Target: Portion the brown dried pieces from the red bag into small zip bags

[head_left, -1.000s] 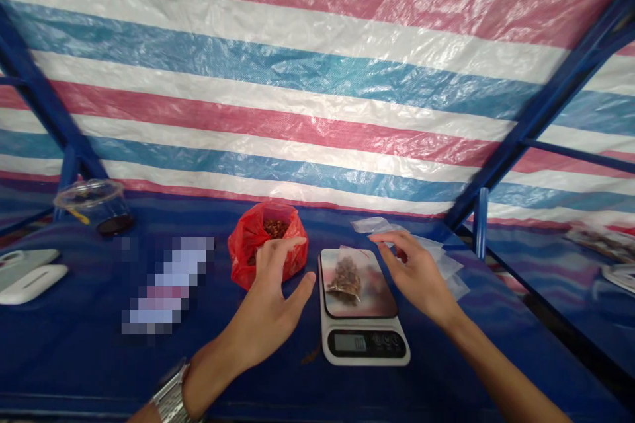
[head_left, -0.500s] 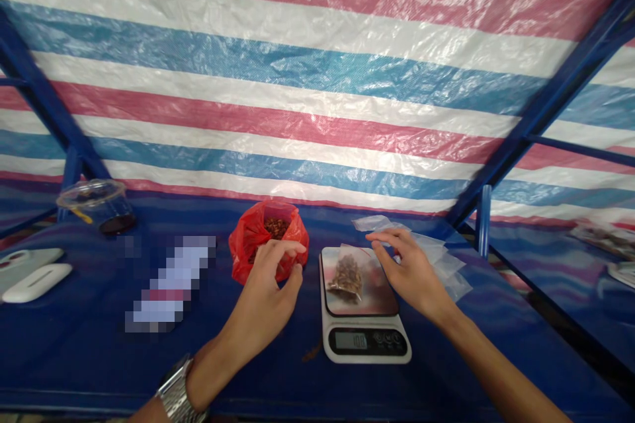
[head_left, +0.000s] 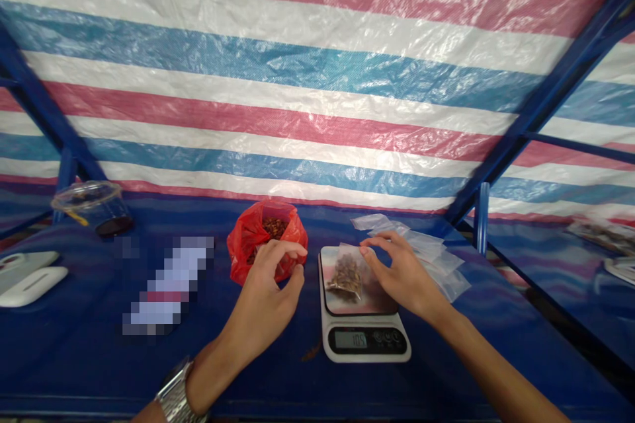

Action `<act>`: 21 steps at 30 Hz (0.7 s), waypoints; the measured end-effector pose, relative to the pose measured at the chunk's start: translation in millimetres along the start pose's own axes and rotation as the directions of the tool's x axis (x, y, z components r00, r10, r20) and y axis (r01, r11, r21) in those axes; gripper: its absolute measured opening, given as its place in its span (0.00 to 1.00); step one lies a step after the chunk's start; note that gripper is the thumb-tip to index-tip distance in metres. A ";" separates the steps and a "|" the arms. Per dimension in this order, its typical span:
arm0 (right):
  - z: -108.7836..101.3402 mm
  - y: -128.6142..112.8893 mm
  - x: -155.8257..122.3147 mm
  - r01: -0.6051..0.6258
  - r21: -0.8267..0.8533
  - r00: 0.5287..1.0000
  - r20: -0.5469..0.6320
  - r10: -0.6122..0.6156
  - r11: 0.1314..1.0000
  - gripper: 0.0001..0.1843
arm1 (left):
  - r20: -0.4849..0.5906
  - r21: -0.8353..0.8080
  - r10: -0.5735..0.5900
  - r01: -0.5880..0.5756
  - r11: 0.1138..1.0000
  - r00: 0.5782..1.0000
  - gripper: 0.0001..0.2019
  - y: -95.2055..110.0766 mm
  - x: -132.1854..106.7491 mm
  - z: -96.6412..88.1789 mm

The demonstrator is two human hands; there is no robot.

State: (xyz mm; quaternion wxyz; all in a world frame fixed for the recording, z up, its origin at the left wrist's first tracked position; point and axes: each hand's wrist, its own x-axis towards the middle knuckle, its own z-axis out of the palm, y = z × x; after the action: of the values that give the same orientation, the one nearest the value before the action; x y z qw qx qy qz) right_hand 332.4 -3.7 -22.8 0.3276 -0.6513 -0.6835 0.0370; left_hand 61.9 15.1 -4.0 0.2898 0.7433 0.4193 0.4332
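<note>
A small clear bag of brown bits point(head_left: 347, 273) lies on a white kitchen scale point(head_left: 364, 342) at the middle of the blue table. My right hand point(head_left: 401, 274) reaches over the scale's right side, fingers stretched, fingertips at the bag's top edge. My left hand point(head_left: 270, 291) hovers in front of an open red plastic bag point(head_left: 251, 238) filled with the same brown bits; thumb and fingers are pinched together, and what they hold is too small to make out. A metal watch point(head_left: 173, 396) is on my left wrist.
Several empty clear bags point(head_left: 431, 254) lie right of the scale. A lidded clear cup point(head_left: 94, 205) stands at far left, with white devices point(head_left: 30, 277) below it. A striped tarp point(head_left: 317, 79) hangs behind. Blue frame posts point(head_left: 480, 215) stand at the right.
My left hand has gone from spread fingers to a pinch near the red bag. My right hand has moved left onto the small bag's top edge. The scale's reading has changed.
</note>
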 end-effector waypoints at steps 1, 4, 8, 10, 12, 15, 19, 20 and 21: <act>-0.1 -1.1 0.1 -0.002 -0.002 1.000 0.001 0.002 1.000 0.16 | 0.003 0.000 -0.002 0.002 1.000 1.000 0.07 0.6 -0.2 0.0; -0.3 -4.9 0.6 -0.003 0.001 1.000 0.006 0.003 1.000 0.14 | 0.010 -0.003 -0.001 0.001 1.000 1.000 0.07 2.5 0.0 0.3; 1.1 -6.3 1.7 -0.007 0.005 1.000 -0.023 0.008 1.000 0.14 | 0.003 -0.016 0.003 -0.003 1.000 1.000 0.07 5.0 0.4 -0.8; 2.4 -4.8 1.8 -0.016 -0.005 0.999 -0.028 0.015 1.000 0.13 | -0.001 -0.030 -0.004 0.004 1.000 1.000 0.07 6.1 0.0 -1.2; 2.4 -4.7 1.6 -0.031 0.002 0.999 -0.023 0.031 1.000 0.13 | 0.020 -0.048 -0.021 0.022 0.999 1.000 0.07 7.3 -1.5 -0.2; -3.0 -14.5 2.4 -0.051 0.120 0.999 0.001 0.051 0.991 0.14 | 0.077 -0.074 -0.073 0.079 0.994 0.994 0.09 9.6 -5.6 5.3; -14.2 -51.7 12.0 -0.006 0.384 0.996 0.080 -0.027 0.924 0.15 | 0.078 -0.146 -0.215 0.225 0.963 0.973 0.21 16.9 -12.3 15.5; -14.7 -63.6 16.7 0.015 0.421 0.994 0.089 -0.058 0.907 0.14 | 0.092 -0.189 -0.234 0.248 0.950 0.968 0.23 19.3 -13.5 17.5; -13.5 -75.5 22.6 0.031 0.444 0.992 0.096 -0.082 0.895 0.14 | 0.104 -0.241 -0.237 0.256 0.936 0.966 0.23 21.5 -14.3 19.3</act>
State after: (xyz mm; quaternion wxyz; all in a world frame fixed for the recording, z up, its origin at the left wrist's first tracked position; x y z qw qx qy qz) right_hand 275.1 0.6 32.8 0.4288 -0.5367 -0.6932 0.2180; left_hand 83.2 -9.0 -1.5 0.4491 0.6575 0.4396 0.4156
